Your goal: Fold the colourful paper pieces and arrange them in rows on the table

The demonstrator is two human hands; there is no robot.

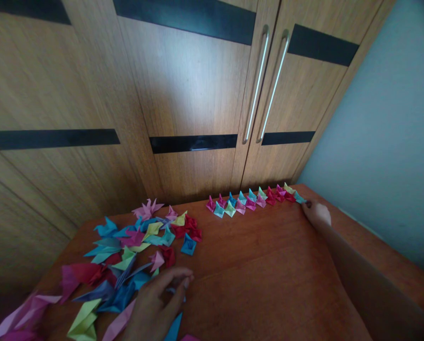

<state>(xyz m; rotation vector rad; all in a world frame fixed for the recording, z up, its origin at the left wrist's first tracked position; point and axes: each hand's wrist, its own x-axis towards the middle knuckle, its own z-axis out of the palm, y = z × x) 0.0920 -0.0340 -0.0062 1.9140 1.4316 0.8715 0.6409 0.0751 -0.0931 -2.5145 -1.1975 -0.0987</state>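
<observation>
My right hand (317, 214) reaches to the far right of the table, its fingertips pinching a small teal folded paper piece (299, 198). That piece stands at the right end of a double row of small origami pieces, among them a pale green one (230, 209) and a magenta one (250, 203). My left hand (158, 303) is at the near edge of a loose heap of origami. Its thumb and index finger are curled close together, with a bit of pale bluish paper showing between them; whether they grip it is hard to make out.
Origami in the heap includes a blue piece (188, 245), a yellow-green one (84, 319) and a pink crane-like one (147, 209). The reddish-brown wooden table (254, 274) meets a wooden cupboard (198, 94) with metal handles behind. A pale wall (385, 156) stands to the right.
</observation>
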